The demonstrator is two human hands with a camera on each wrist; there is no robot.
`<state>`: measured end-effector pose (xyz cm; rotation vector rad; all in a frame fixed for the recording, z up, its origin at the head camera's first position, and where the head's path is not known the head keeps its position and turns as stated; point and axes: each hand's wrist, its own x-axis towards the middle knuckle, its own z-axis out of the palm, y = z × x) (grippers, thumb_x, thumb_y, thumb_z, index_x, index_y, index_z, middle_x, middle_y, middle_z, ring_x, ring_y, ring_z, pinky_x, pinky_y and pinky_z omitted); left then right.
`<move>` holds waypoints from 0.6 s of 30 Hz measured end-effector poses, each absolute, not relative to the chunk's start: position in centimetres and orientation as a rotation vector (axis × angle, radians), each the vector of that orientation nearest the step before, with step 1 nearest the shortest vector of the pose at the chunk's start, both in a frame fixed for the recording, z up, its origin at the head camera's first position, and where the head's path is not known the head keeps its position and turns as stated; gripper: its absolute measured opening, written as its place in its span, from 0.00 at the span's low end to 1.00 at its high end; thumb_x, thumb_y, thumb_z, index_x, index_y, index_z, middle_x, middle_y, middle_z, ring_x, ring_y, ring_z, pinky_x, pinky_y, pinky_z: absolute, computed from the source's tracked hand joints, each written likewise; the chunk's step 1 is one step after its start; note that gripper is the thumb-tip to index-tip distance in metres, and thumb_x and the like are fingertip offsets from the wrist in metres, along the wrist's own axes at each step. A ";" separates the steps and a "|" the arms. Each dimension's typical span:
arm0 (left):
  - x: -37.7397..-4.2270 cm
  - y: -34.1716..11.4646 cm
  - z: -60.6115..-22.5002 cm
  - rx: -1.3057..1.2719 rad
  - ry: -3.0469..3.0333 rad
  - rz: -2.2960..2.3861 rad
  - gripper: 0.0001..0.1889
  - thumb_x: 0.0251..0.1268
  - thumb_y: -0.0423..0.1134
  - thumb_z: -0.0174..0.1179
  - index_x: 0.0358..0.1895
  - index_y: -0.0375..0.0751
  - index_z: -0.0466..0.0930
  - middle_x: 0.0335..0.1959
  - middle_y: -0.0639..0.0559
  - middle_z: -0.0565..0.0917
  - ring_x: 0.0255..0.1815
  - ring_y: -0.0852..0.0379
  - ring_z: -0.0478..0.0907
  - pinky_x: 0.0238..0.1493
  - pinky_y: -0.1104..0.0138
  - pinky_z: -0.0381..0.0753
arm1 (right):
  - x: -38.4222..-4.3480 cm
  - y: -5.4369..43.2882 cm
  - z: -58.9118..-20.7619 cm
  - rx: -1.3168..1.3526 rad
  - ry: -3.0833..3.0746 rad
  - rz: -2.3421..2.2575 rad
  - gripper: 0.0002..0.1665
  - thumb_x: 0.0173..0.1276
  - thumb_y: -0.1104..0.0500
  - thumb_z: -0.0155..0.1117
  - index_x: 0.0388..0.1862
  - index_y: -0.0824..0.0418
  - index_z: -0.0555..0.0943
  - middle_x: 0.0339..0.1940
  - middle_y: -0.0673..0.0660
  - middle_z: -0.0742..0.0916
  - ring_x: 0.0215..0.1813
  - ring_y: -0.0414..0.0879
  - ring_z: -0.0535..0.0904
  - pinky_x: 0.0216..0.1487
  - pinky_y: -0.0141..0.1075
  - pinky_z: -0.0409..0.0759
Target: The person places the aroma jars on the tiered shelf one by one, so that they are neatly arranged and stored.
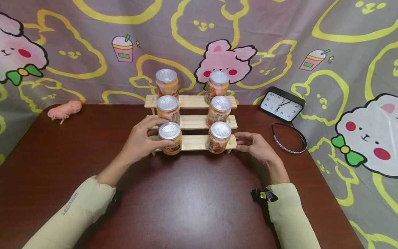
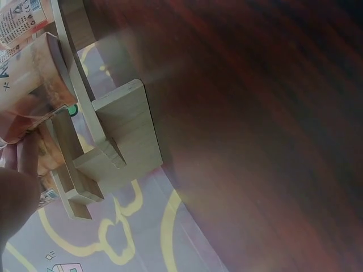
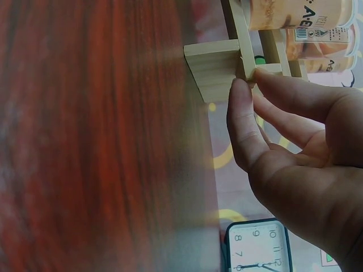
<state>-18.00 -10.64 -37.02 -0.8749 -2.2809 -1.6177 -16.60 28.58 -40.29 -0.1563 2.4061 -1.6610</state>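
Note:
A three-step wooden display rack (image 1: 194, 142) bears several canned drinks with silver lids and orange labels, two on each step. My left hand (image 1: 141, 140) holds the front-left can (image 1: 170, 139), thumb across its front and fingers behind it. In the left wrist view, fingers (image 2: 25, 156) lie against an orange-labelled can (image 2: 37, 85). At the right end of the lowest step, my right hand (image 1: 256, 145) has its thumb and fingertips close together on the board's end. The front-right can (image 1: 218, 137) stands just left of that hand.
A black-framed clock (image 1: 282, 103) stands at the back right, with a glittery headband (image 1: 290, 140) in front of it. Pink yarn (image 1: 64, 110) lies at the back left. A cartoon-printed cloth (image 1: 174, 41) hangs behind the dark table (image 1: 192, 200).

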 end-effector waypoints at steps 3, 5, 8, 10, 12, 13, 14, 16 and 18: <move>-17.9 -10.7 -37.0 -0.875 -2.289 -1.603 0.32 0.38 0.26 0.83 0.55 0.34 0.83 0.58 0.47 0.81 0.56 0.56 0.76 0.50 0.68 0.84 | -16.6 28.5 -40.4 -0.157 2.403 -1.658 0.30 0.68 0.73 0.65 0.68 0.78 0.71 0.59 0.74 0.80 0.58 0.57 0.79 0.49 0.29 0.81; -17.8 -10.8 -37.0 -0.873 -2.301 -1.580 0.33 0.38 0.27 0.83 0.55 0.34 0.83 0.59 0.47 0.80 0.56 0.56 0.76 0.50 0.67 0.84 | -16.6 28.5 -40.4 -0.159 2.408 -1.652 0.30 0.68 0.73 0.65 0.68 0.78 0.71 0.60 0.74 0.80 0.58 0.57 0.79 0.48 0.29 0.81; -17.8 -11.0 -37.1 -0.871 -2.312 -1.554 0.33 0.39 0.28 0.84 0.55 0.36 0.83 0.59 0.48 0.80 0.57 0.55 0.76 0.50 0.65 0.84 | -16.6 28.4 -40.4 -0.163 2.430 -1.631 0.30 0.68 0.72 0.65 0.68 0.77 0.71 0.60 0.74 0.81 0.59 0.58 0.79 0.48 0.29 0.81; -17.8 -11.0 -37.2 -0.878 -2.317 -1.543 0.33 0.39 0.29 0.84 0.56 0.36 0.83 0.60 0.49 0.80 0.57 0.55 0.76 0.51 0.64 0.84 | -16.5 28.5 -40.2 -0.153 2.459 -1.612 0.30 0.68 0.71 0.66 0.68 0.75 0.72 0.60 0.73 0.81 0.58 0.58 0.79 0.47 0.29 0.81; -17.9 -11.0 -37.2 -0.890 -2.312 -1.538 0.34 0.40 0.30 0.84 0.57 0.37 0.83 0.59 0.49 0.80 0.57 0.54 0.76 0.52 0.63 0.83 | -16.4 28.6 -39.9 -0.136 2.499 -1.586 0.30 0.68 0.69 0.67 0.67 0.74 0.73 0.58 0.71 0.82 0.56 0.54 0.80 0.46 0.30 0.81; -17.9 -11.0 -37.3 -0.897 -2.309 -1.536 0.34 0.40 0.30 0.84 0.58 0.38 0.83 0.59 0.49 0.80 0.57 0.55 0.76 0.52 0.63 0.83 | -16.3 28.6 -39.7 -0.131 2.516 -1.578 0.29 0.68 0.69 0.67 0.67 0.73 0.74 0.57 0.71 0.83 0.54 0.53 0.81 0.46 0.31 0.81; -17.9 -11.0 -37.3 -0.905 -2.305 -1.535 0.35 0.40 0.30 0.84 0.59 0.38 0.82 0.59 0.49 0.80 0.56 0.55 0.77 0.52 0.63 0.83 | -16.2 28.7 -39.5 -0.130 2.535 -1.566 0.29 0.69 0.68 0.66 0.67 0.72 0.74 0.56 0.70 0.83 0.52 0.50 0.81 0.46 0.31 0.81; -18.0 -11.0 -37.3 -0.920 -2.293 -1.541 0.35 0.40 0.29 0.83 0.59 0.39 0.82 0.58 0.50 0.80 0.55 0.55 0.77 0.52 0.62 0.83 | -16.1 28.7 -38.9 -0.142 2.564 -1.555 0.27 0.70 0.68 0.65 0.67 0.72 0.74 0.53 0.70 0.84 0.50 0.48 0.81 0.46 0.32 0.81; -18.0 -11.2 -37.3 -0.933 -2.271 -1.557 0.35 0.42 0.27 0.82 0.60 0.39 0.82 0.57 0.50 0.81 0.54 0.54 0.78 0.52 0.62 0.83 | -16.0 28.7 -38.3 -0.169 2.603 -1.539 0.26 0.72 0.67 0.64 0.67 0.71 0.75 0.52 0.70 0.84 0.49 0.49 0.81 0.46 0.32 0.81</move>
